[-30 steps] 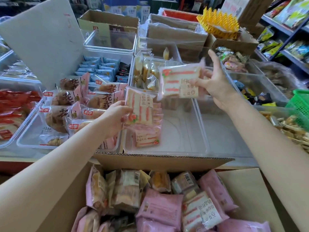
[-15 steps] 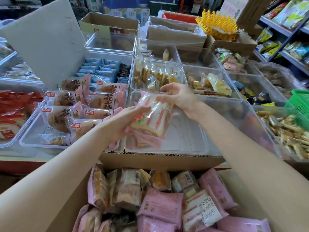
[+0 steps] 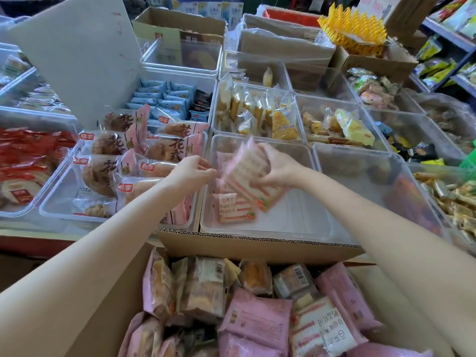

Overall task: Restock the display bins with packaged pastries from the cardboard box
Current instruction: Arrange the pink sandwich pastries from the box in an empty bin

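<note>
My right hand point(image 3: 279, 172) grips a pink striped pastry packet point(image 3: 248, 173) and holds it tilted over a clear display bin point(image 3: 298, 217). A few of the same packets point(image 3: 235, 208) lie at that bin's left side. My left hand point(image 3: 192, 172) hovers just left of the held packet with fingers loosely curled and nothing visibly in them; motion blur hides whether the fingertips touch the packet. Below, the open cardboard box point(image 3: 257, 247) holds several pink and clear packaged pastries point(image 3: 255, 320).
A bin of round pastries in pink wrappers point(image 3: 123, 171) sits to the left, with a red-packet bin point(image 3: 23, 161) beyond it. Yellow snack bins point(image 3: 260, 114) stand behind. A mostly bare clear bin point(image 3: 360, 176) lies right. A raised cardboard flap point(image 3: 77, 55) stands at upper left.
My right hand brought its packet down from head height to the bin and now holds a packet there. My left hand let go and drew slightly left.
</note>
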A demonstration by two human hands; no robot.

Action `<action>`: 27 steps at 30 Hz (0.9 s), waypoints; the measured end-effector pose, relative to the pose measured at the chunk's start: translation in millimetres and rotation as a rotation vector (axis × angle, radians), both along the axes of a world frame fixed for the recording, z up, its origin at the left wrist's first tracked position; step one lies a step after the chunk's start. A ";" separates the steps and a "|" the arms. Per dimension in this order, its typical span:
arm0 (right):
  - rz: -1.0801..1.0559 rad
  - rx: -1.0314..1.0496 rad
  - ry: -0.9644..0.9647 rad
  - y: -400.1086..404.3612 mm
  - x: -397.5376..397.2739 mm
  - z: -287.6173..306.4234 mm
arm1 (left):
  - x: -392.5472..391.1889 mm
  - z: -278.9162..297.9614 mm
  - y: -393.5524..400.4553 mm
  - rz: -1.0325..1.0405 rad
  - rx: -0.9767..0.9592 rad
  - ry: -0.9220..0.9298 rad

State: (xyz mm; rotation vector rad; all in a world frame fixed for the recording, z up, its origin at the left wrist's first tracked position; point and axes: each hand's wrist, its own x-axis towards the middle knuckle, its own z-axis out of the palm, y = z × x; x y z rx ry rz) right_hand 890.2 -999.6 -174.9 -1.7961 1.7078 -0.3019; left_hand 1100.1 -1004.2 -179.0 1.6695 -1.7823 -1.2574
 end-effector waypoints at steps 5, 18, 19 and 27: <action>0.482 0.160 0.524 -8.6 13.0 -58.7 | 11.1 -7.9 2.6 0.076 -0.103 0.118; 0.440 0.183 0.655 -7.0 57.8 -110.5 | 17.1 -9.3 24.5 -0.005 -0.302 0.035; 0.369 0.188 0.550 -6.6 56.2 -100.3 | 15.9 -7.7 30.2 -0.023 -0.348 0.019; 0.154 -0.307 -0.037 66.3 27.8 14.0 | -2.0 -10.8 106.0 -0.526 -0.698 -0.091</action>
